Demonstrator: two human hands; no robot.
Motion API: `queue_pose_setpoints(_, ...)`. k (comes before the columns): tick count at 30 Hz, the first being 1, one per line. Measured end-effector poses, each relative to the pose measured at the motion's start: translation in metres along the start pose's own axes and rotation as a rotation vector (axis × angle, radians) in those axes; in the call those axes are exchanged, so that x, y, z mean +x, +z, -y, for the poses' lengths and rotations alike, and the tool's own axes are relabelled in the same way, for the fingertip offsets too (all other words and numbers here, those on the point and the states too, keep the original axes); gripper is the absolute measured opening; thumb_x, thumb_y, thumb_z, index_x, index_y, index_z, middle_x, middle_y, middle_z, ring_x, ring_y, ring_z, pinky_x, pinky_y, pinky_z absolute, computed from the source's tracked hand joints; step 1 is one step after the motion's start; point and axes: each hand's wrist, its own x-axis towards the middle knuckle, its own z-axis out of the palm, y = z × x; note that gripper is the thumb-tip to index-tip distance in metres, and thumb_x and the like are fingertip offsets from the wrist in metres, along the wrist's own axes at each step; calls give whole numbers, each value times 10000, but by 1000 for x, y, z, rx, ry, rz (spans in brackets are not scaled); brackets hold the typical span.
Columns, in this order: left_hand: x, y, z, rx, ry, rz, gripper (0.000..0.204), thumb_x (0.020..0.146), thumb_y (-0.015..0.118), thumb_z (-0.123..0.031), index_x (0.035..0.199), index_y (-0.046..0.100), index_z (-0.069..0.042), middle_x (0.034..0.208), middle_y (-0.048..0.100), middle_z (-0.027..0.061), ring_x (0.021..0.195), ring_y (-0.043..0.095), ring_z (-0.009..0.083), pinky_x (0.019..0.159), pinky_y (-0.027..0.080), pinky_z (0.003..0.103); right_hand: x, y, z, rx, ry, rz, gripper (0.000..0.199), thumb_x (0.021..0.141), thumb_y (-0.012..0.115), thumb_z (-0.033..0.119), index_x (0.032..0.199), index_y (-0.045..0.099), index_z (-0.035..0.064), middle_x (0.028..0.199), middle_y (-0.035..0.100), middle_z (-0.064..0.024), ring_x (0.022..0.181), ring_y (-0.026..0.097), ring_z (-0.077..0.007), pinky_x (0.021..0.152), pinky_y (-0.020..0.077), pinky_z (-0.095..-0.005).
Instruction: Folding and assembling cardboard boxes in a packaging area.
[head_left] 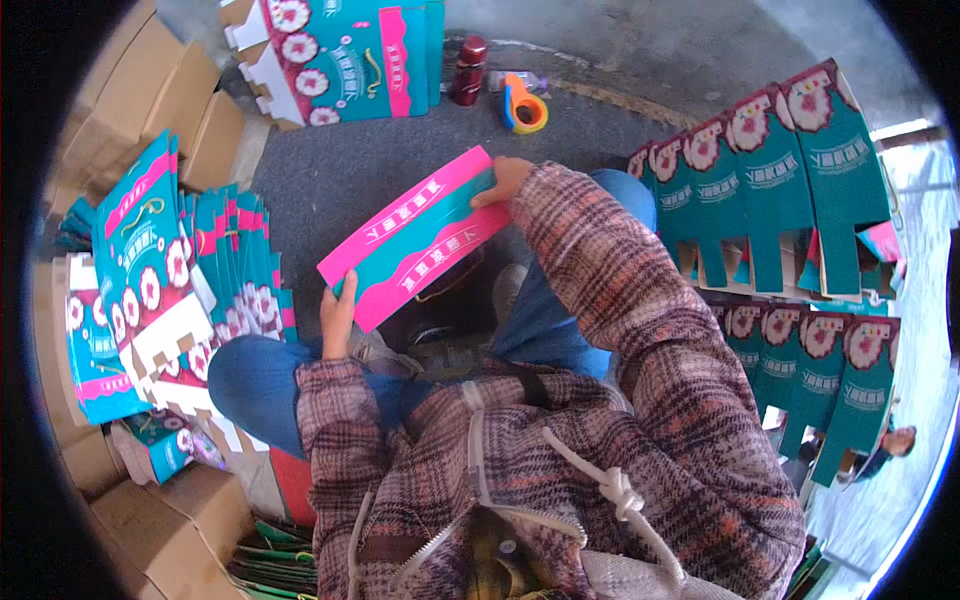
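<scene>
Head view, looking down over a plaid jacket [620,400] and jeans [250,375], seated low on grey floor [340,170].

Left hand [337,318] at the lower end of a pink-and-teal carton [418,237], fingers curled round the edge, thumb on the face. Right hand [503,180] at the upper end, fingers closed on the far corner. Carton held flat across both hands, tilted up to the right, over the knees and clear of the floor. Appears collapsed, not yet opened out (hard to tell if the far side is already folded).

To the left: fanned stack of flat cartons [215,265], same print, leaning edge on edge just beside the left knee. More flats [340,55] at top of frame. Brown boxes [165,95] along the left rim, more at lower left.

To the right: rows of teal pieces [790,170] standing upright, overlapping, flower print at the tops; second row [820,370] below them.

Tape dispenser [524,106], orange and blue, on the floor beyond the carton; dark red bottle [468,70] just beside it.

Progress, as a judgement: well into a batch. Many pieces stand finished-looking on the right, a good stack of flats left on the left, one carton in hand at an early fold.
</scene>
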Motion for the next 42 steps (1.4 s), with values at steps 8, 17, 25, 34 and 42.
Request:
queue_pose_setpoints(8, 7, 4, -13, -106, 19, -10, 501, 919, 588, -381, 1218, 553, 19, 1128, 614, 107, 1010, 584, 202, 896, 434, 324, -42, -60, 24, -69, -23, -174, 815, 650, 751, 570, 1116, 517, -57, 1028, 639, -234, 998, 625, -336, 852, 493, -406)
queue_pose_setpoints(17, 6, 64, -78, -138, -12, 245, 609, 937, 546, -429, 1360, 412, -11, 1236, 539, 131, 1093, 564, 231, 871, 498, 392, -74, -154, -3, -206, -60, -356, 805, 640, 760, 561, 1090, 519, -62, 931, 659, -222, 918, 640, -369, 793, 509, -424)
queue_pose_setpoints(25, 31, 108, -89, -57, 258, 273, 451, 944, 579, -236, 1284, 460, 34, 1201, 556, 122, 1087, 541, 192, 929, 429, 338, -95, -117, -95, -18, 10, -499, 788, 641, 764, 546, 1091, 482, -36, 951, 641, -260, 924, 620, -407, 792, 491, -458)
queue_pose_setpoints(34, 49, 106, -94, 92, 298, 316, 466, 927, 585, -138, 1319, 411, 45, 1245, 536, 144, 1139, 518, 199, 986, 384, 326, -101, -20, -124, 242, 239, -389, 832, 654, 752, 562, 1144, 484, -55, 1007, 639, -269, 946, 636, -387, 810, 504, -442)
queue_pose_setpoints(42, 42, 157, -47, 29, 356, 272, 535, 908, 614, -155, 1361, 384, 15, 1300, 513, 165, 1193, 503, 246, 1004, 375, 342, -151, 17, -164, 349, 237, -737, 833, 672, 792, 406, 1302, 397, 31, 1166, 580, -220, 1066, 573, -387, 872, 482, -427)
